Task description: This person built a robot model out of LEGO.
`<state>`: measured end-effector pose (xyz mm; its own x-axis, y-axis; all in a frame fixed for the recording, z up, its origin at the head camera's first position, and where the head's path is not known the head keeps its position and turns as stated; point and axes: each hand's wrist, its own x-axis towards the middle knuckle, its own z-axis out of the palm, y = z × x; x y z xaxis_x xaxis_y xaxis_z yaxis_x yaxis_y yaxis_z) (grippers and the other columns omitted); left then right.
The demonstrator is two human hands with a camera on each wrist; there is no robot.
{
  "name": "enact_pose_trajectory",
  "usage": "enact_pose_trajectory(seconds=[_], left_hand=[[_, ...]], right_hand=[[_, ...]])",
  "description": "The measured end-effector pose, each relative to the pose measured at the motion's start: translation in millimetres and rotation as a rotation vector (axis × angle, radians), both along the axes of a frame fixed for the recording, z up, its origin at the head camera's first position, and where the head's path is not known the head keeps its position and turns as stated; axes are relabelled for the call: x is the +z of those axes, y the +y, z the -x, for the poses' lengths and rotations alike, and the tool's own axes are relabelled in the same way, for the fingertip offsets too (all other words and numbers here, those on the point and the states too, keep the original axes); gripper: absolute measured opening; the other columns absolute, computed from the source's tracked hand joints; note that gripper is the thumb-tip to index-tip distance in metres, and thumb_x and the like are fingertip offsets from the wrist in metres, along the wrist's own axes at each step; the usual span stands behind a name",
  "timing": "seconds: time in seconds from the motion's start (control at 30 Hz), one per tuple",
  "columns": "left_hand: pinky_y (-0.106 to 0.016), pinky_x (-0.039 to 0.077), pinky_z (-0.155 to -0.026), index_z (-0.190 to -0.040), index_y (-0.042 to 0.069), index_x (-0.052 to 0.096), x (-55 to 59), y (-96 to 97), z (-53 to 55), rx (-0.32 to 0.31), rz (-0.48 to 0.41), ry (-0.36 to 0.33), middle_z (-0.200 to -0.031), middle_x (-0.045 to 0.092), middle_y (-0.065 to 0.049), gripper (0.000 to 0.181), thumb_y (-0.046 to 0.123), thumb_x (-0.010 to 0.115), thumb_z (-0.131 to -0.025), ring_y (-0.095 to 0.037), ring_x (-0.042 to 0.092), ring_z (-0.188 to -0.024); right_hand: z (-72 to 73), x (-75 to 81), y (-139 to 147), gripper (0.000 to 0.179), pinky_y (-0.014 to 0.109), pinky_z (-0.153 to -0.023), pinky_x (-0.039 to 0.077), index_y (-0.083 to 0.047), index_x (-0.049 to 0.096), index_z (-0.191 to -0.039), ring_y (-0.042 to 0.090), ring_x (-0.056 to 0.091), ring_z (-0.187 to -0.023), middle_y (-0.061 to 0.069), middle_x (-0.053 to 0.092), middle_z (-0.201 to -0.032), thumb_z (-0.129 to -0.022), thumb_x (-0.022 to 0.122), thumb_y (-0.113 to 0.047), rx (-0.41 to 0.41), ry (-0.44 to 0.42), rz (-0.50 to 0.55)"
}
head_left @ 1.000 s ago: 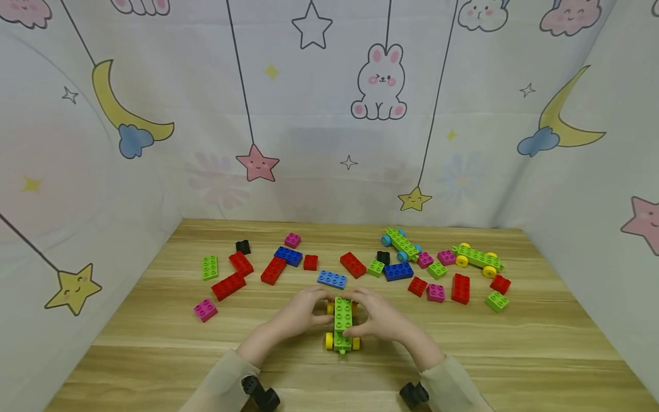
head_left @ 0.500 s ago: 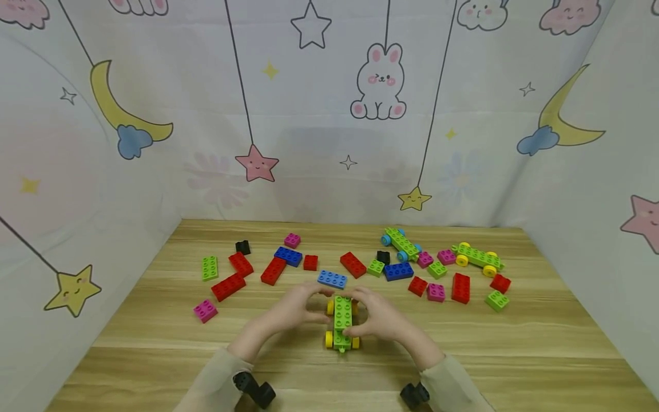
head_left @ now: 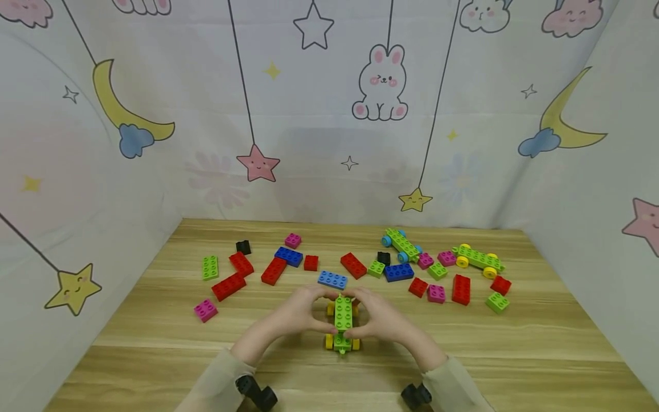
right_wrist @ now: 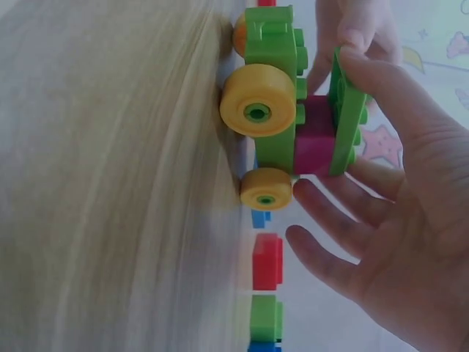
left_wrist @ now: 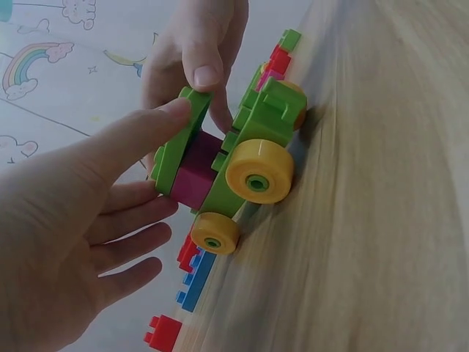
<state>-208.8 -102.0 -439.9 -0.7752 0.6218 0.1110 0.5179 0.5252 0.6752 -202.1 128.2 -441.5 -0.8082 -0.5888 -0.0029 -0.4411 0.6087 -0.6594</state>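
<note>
A green toy car base (head_left: 342, 344) on yellow wheels (left_wrist: 258, 172) stands on the table in front of me. On its studs sits a magenta brick (left_wrist: 196, 174), topped by a flat green building plate (head_left: 343, 312). In the left wrist view the plate slants, its near end raised off the brick's line. My left hand (head_left: 302, 312) pinches the plate from the left, thumb at the near end and fingers at the far side. From the right, my right hand (head_left: 380, 316) holds the same plate between thumb and fingers.
Loose bricks lie behind the hands, among them a light blue brick (head_left: 332, 280), a red brick (head_left: 353, 265) and a dark blue brick (head_left: 399, 272). Two more green car bases, one blue-wheeled (head_left: 401, 245), one yellow-wheeled (head_left: 477, 258), stand back right. A patterned cloth (head_left: 319, 194) hangs behind.
My left thumb moved slightly away from the plate, then came back in against its near end. The right hand has hardly moved, and the car stays in place.
</note>
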Motion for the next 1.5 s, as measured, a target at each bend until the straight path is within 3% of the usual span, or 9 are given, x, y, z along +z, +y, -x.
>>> enact_pose_trajectory(seconds=[0.27, 0.67, 1.33, 1.5], left_hand=[[-0.051, 0.046, -0.103, -0.130, 0.008, 0.062, 0.4, 0.7, -0.8, 0.017, 0.014, -0.018, -0.127, 0.065, -0.007, 0.064, 0.034, 0.084, -0.076, -0.028, 0.057, -0.121], [-0.049, 0.046, -0.103, -0.129, 0.008, 0.062, 1.6, 3.4, -1.5, 0.037, 0.043, -0.024, -0.127, 0.065, -0.007, 0.064, 0.035, 0.085, -0.075, -0.028, 0.057, -0.122], [-0.049, 0.046, -0.103, -0.132, 0.008, 0.060, 2.3, 0.7, -1.0, 0.008, 0.048, 0.009, -0.130, 0.064, -0.007, 0.066, 0.036, 0.084, -0.076, -0.027, 0.057, -0.122], [-0.051, 0.046, -0.103, -0.133, 0.007, 0.058, 4.8, -1.3, 0.0, 0.021, 0.033, -0.035, -0.132, 0.062, -0.010, 0.066, 0.038, 0.081, -0.079, -0.030, 0.056, -0.124]], right_hand=[[1.4, -2.1, 2, 0.071, 0.050, -0.097, 0.047, -0.008, 0.052, -0.139, 0.024, 0.057, -0.114, 0.010, 0.056, -0.137, -0.080, 0.081, -0.036, 0.016, -0.017, 0.041], [1.7, 0.3, 1, 0.071, 0.051, -0.097, 0.048, -0.007, 0.054, -0.138, 0.025, 0.057, -0.113, 0.012, 0.057, -0.137, -0.079, 0.082, -0.033, -0.002, -0.023, 0.021], [0.4, 2.1, 6, 0.078, 0.053, -0.098, 0.048, -0.005, 0.049, -0.141, 0.030, 0.056, -0.119, 0.013, 0.053, -0.141, -0.078, 0.082, -0.038, 0.002, -0.023, 0.041], [2.8, 2.4, 12, 0.072, 0.054, -0.097, 0.047, -0.005, 0.052, -0.138, 0.032, 0.054, -0.118, 0.013, 0.057, -0.137, -0.079, 0.082, -0.032, 0.022, -0.023, 0.083]])
